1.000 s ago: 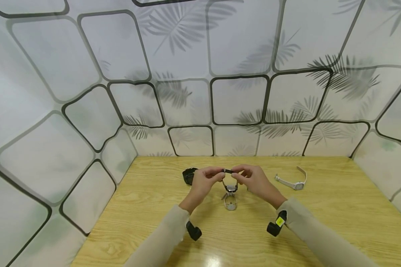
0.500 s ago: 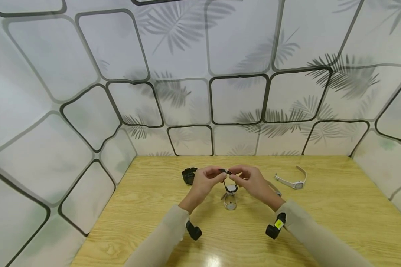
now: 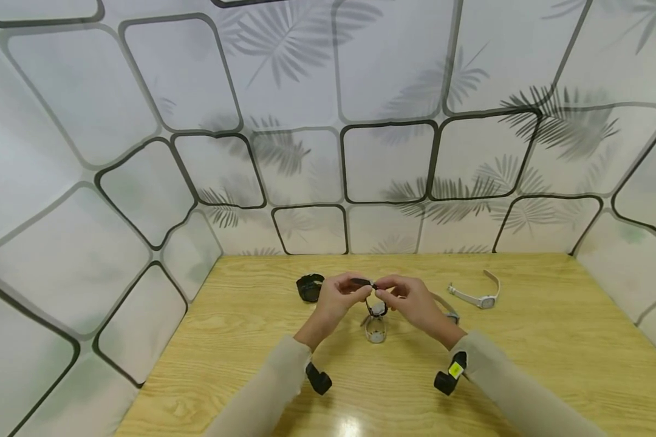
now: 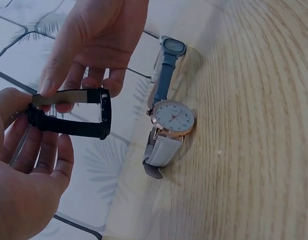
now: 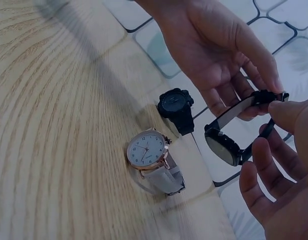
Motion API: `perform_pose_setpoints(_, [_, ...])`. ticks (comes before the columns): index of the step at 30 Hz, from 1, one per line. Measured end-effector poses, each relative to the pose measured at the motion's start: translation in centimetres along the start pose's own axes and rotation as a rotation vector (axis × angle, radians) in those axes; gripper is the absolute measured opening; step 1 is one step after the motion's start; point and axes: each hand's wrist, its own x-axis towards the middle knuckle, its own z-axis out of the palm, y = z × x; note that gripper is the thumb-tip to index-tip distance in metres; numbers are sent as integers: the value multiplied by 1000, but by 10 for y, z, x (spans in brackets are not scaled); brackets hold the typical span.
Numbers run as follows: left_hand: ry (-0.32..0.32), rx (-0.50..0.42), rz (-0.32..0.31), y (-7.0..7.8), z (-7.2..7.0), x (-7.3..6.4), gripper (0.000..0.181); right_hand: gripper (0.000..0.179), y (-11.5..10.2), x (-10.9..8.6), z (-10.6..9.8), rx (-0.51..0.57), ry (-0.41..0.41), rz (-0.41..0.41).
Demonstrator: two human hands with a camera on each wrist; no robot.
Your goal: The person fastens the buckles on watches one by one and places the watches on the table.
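Between both hands hangs a black-strapped wristwatch (image 3: 379,309), its strap ends brought together into a loop, the case below. My left hand (image 3: 334,302) pinches the strap near the join with thumb and fingertips. From the other side, the thumb and forefinger of my right hand (image 3: 413,304) grip the strap at the same spot. The left wrist view shows the looped strap (image 4: 73,126) side-on; in the right wrist view the watch case (image 5: 224,149) is tilted. The fingers partly cover the buckle. Just below the held watch, a rose-gold watch with a white strap (image 3: 376,331) stands on the table.
A chunky black watch (image 3: 309,287) lies beside my left hand. A grey-blue watch (image 4: 168,70) is partly behind my right forearm in the head view. Farther right lies a white watch (image 3: 480,299) with its strap spread. A patterned curtain (image 3: 388,230) borders the wooden table (image 3: 240,340).
My right hand has come slightly closer to the left, so the fingertips nearly meet at the strap. The held watch has turned a little. The watches on the table stay put.
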Motion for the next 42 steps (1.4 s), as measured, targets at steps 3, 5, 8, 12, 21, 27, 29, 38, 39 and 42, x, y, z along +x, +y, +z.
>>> perform_pose_setpoints(3, [13, -14, -1, 0, 0, -1, 24, 24, 5, -1, 0, 11, -4, 2])
perform_pose_setpoints(5, [22, -26, -9, 0, 0, -1, 23, 24, 9, -3, -1, 23, -17, 5])
perform_pose_setpoints(8, [36, -26, -18, 1, -1, -1, 23, 24, 13, -7, -2, 39, -34, 23])
perform_pose_setpoints(12, [56, -17, -31, 2, 1, -1, 24, 26, 14, -8, -1, 39, -35, 36])
perform_pose_setpoints(21, [59, 26, -53, 0, 8, 1, 24, 27, 10, -10, 3, 20, 9, 51])
perform_pose_setpoints(27, [65, 74, -72, -3, 12, 1, 23, 26, 31, -6, 7, 41, 24, 70])
perform_pose_setpoints(29, [61, 84, -50, -3, 12, 1, 23, 28, 41, -5, 7, 42, 23, 63])
perform_pose_setpoints(38, [111, 523, 167, 4, 11, 9, 8, 34, 36, 7, -15, -77, 28, -53])
perform_pose_setpoints(39, [115, 560, 189, 4, 11, 10, 8, 34, 33, 9, -16, -112, 30, -77])
perform_pose_setpoints(42, [114, 652, 246, 4, 11, 14, 6, 32, 24, 15, -19, -202, 40, -148])
